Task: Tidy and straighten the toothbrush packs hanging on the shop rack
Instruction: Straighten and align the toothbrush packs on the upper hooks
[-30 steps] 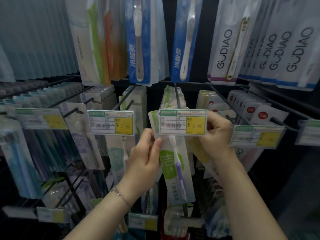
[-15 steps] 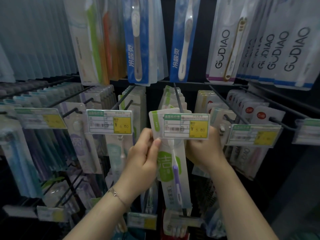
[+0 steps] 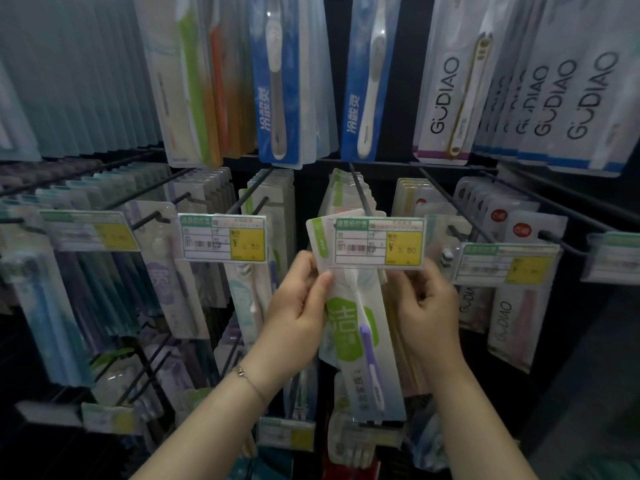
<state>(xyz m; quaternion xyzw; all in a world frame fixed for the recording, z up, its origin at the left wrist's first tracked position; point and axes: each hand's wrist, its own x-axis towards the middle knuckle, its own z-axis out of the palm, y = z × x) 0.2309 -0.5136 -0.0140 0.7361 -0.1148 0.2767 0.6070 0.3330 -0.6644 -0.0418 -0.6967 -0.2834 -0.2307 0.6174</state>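
Mid-task by my read: the green toothbrush pack at the near end of the centre peg hangs crooked, its top corner poking out left of the price tag, so it is not straight yet. The lower packs look jumbled (blurry, hard to say). The left hand pinches the pack's left edge, thumb in front. The right hand has its fingers curled at the right edge, just under the tag, apparently gripping it.
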